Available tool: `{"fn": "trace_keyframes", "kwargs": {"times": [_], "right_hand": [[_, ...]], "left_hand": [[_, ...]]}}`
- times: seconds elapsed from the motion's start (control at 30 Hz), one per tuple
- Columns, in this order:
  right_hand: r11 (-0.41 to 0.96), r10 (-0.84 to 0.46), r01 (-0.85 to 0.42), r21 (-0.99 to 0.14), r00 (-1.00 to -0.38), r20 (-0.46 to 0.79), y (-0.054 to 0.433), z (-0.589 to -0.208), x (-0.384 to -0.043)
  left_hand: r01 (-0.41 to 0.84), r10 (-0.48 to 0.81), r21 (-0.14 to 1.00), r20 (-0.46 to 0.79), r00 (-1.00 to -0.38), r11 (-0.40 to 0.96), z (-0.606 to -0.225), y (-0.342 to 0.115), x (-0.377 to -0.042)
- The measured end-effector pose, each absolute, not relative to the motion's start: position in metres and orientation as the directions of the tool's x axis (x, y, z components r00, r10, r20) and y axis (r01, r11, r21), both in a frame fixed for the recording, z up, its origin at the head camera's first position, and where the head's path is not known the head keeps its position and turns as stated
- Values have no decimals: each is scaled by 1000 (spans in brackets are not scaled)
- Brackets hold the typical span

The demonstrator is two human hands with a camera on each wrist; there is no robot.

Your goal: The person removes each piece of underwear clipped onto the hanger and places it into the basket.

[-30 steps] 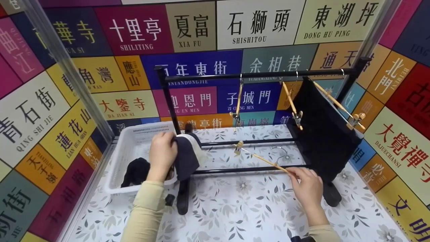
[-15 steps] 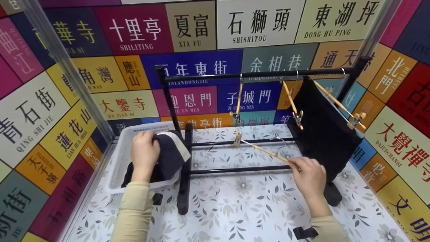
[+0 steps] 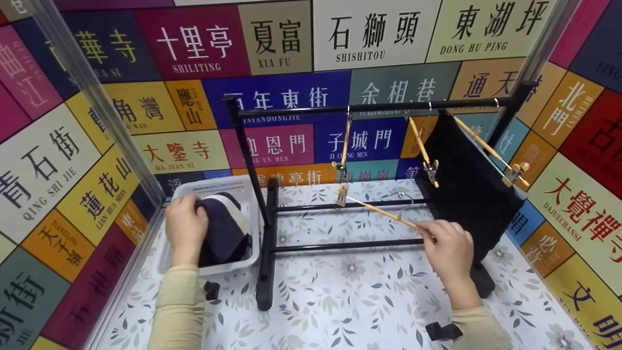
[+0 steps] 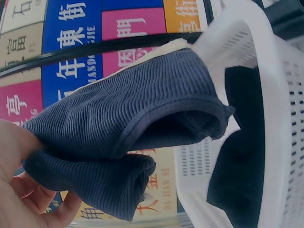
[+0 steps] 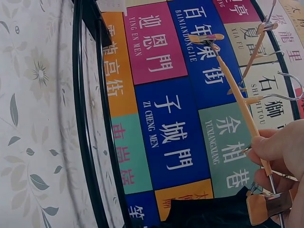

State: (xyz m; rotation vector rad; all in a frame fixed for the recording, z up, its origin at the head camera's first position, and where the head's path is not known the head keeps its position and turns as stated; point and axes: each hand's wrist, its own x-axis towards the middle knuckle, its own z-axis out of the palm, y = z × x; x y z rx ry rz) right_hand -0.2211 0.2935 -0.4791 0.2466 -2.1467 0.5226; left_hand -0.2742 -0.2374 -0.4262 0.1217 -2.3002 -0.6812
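Note:
My left hand (image 3: 185,228) pinches a navy ribbed piece of clothing (image 4: 128,104) with a cream part along one side. In the head view this garment hangs over the white plastic basket (image 3: 223,184). The left wrist view shows it folded over loosely, an opening with a stitched edge facing the basket. My right hand (image 3: 449,253) grips one end of a wooden clip hanger (image 3: 379,211), tilted, its far clip (image 5: 207,39) pointing up and left. No cloth is on this hanger, and its metal hook sticks out to the side.
A black clothes rack (image 3: 301,111) stands ahead, with a bare clip hanger (image 3: 345,141) near its middle. Toward its right end hangs a black garment (image 3: 466,194) on clips. Black cloth (image 4: 240,175) lies in the basket. Sign-patterned walls surround the floral surface (image 3: 350,301).
The left hand has carried the navy garment leftward from the rack's left post to over the basket. The right hand has lifted slightly, raising the hanger's far clip.

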Motion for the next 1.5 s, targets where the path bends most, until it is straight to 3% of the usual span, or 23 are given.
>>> {"fn": "trace_keyframes", "kwargs": {"times": [0.5,0.83,1.27,1.5], "right_hand": [[886,6,-384,-261,-554,832,294,-469,-222],[887,0,-383,-258,-559,829,295,-466,-223],[893,-28,-392,-221,-539,842,294,-439,-224],[899,-53,-390,-197,-544,838,294,-422,-224]], "left_hand": [[14,-346,549,546,-763,835,-456,-248,-285],[-98,-350,545,382,-856,833,-473,-240,-284],[-22,-226,489,361,-905,872,-478,-226,-271],[74,-128,434,420,-899,898,-477,-216,-260]]}}
